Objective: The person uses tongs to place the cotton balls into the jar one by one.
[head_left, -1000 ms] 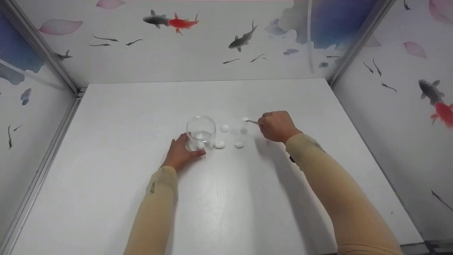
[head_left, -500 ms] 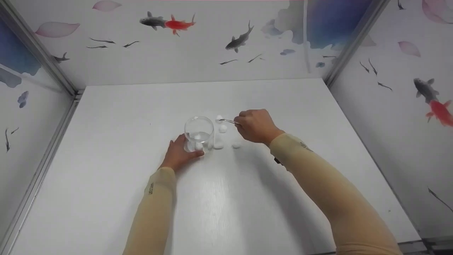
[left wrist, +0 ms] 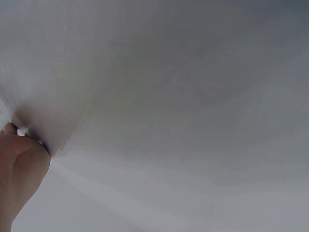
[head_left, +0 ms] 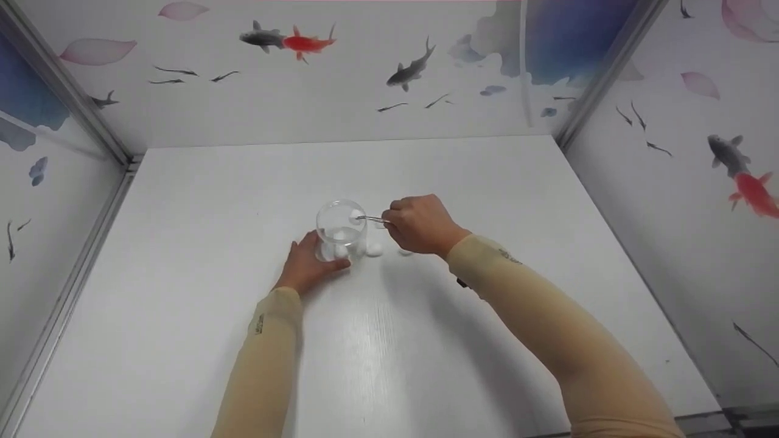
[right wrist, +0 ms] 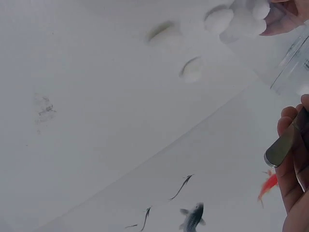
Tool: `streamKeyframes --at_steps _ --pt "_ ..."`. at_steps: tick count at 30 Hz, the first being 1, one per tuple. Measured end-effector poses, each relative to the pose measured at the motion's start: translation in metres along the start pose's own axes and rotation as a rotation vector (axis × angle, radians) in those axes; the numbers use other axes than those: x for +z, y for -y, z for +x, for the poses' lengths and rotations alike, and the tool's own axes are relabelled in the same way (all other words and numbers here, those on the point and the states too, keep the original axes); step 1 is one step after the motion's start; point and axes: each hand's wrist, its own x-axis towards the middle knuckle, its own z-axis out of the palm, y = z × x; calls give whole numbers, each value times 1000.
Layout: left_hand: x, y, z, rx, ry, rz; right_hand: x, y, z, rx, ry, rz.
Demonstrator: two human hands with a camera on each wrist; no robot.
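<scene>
In the head view a clear glass jar (head_left: 341, 202) stands mid-table. My left hand (head_left: 306, 263) holds it from the left, thumb at the near side and fingers behind. My right hand (head_left: 426, 224) grips metal tweezers (head_left: 376, 219), whose tips carry a white cotton ball (head_left: 355, 215) at the jar's mouth. White shows low in the jar. Beside it lie more cotton balls (head_left: 373, 250), one partly hidden by my right hand. The right wrist view shows the tweezers' rounded end (right wrist: 280, 150) in my fingers. Only part of my left hand (left wrist: 23, 169) appears in the left wrist view.
A white table (head_left: 213, 207) spreads around the jar. Behind it stands a white back panel (head_left: 341, 109) printed with fish, and a similar side panel (head_left: 669, 201) is on the right. A metal frame strip (head_left: 73, 292) runs along the left edge.
My right hand has moved left with the tweezers, bringing the cotton ball from right of the jar to its mouth. My left hand stays on the jar.
</scene>
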Motion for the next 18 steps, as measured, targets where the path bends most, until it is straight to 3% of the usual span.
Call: streamKeyframes --at_steps 18 --pt "0 2 -2 -13 2 -16 8 2 0 -3 15 0"
